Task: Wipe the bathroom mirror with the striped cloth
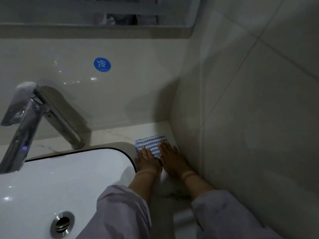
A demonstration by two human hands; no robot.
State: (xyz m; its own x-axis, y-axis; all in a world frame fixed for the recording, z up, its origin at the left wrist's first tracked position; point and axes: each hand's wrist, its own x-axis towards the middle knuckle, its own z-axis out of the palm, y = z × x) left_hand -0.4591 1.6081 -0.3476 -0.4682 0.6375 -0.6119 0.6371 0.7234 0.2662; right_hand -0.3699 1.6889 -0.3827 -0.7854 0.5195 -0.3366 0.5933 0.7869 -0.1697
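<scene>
At the back right corner of the countertop (114,133), beside the basin, we list as follows.

Item 1, fingers (144,151) of our left hand (148,162): straight, close together, laid flat on the near left part of the cloth, gripping nothing.

Item 2, fingers (164,147) of our right hand (170,160): likewise straight, slightly spread, flat on the cloth's near right part. Both hands lie side by side, nearly touching.

Item 3, striped cloth (151,143): wavy blue and white stripes, a small rectangular pad lying on the countertop under both sets of fingertips, far half uncovered. It sits just beside the tiled wall (250,118) on the right and near the basin's rim.

Item 4, sleeves: pale lilac; left sleeve (120,213) over the basin's edge, right sleeve (224,213) along the wall.

Item 5, basin (51,178): white, dark-edged, with a metal drain (62,223) at lower left.

Item 6, faucet (25,121): chrome, angular, standing at far left behind the basin.

Item 7, round blue sticker (102,64): on the backsplash, well apart from the cloth.

Item 8, mirror (43,12): along the top edge, above a narrow ledge (86,31), well apart from the cloth; its reflection is too blurred for us to read.
</scene>
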